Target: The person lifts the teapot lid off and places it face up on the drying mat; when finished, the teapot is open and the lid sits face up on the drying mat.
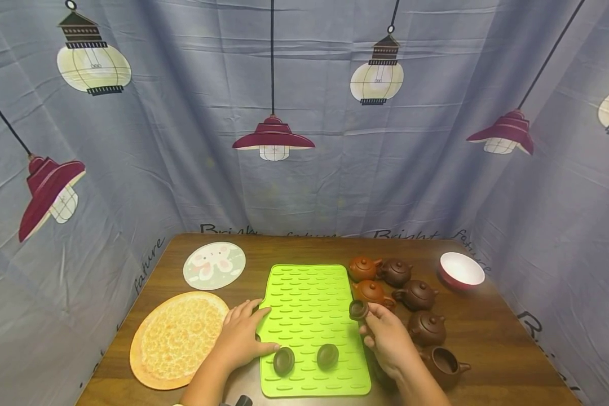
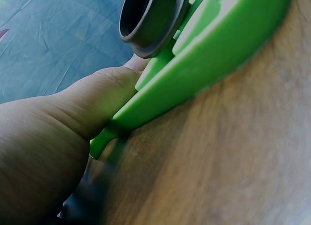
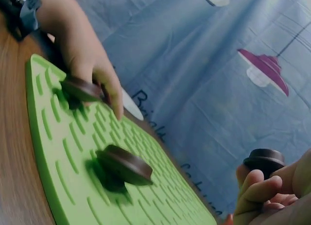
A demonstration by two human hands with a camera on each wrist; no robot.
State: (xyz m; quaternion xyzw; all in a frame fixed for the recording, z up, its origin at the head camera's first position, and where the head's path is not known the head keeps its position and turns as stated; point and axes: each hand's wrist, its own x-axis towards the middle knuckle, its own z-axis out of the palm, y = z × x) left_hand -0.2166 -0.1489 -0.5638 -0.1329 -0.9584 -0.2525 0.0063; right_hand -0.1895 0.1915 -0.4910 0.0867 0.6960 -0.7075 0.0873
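My right hand [image 1: 385,335] pinches a small dark brown teapot lid [image 1: 358,309], raised near the right edge of a bright green ridged mat [image 1: 312,324]. In the right wrist view, curled fingers and a thumb surround that lid [image 3: 265,159]. My left hand [image 1: 243,335] rests with spread fingers on the mat's left edge. Its thumb points at a dark lid [image 1: 284,361]; whether they touch I cannot tell. Another dark lid [image 1: 327,356] lies on the mat to the right. Both lids on the mat sit tilted, as the right wrist view shows.
Right of the mat stand two orange teapots [image 1: 363,269] and several dark brown lidded ones [image 1: 419,295]. A lidless brown teapot [image 1: 444,366] is nearest the front. A red bowl [image 1: 462,270] stands back right; a round bread-patterned mat [image 1: 177,341] and rabbit-print mat [image 1: 214,266] lie left.
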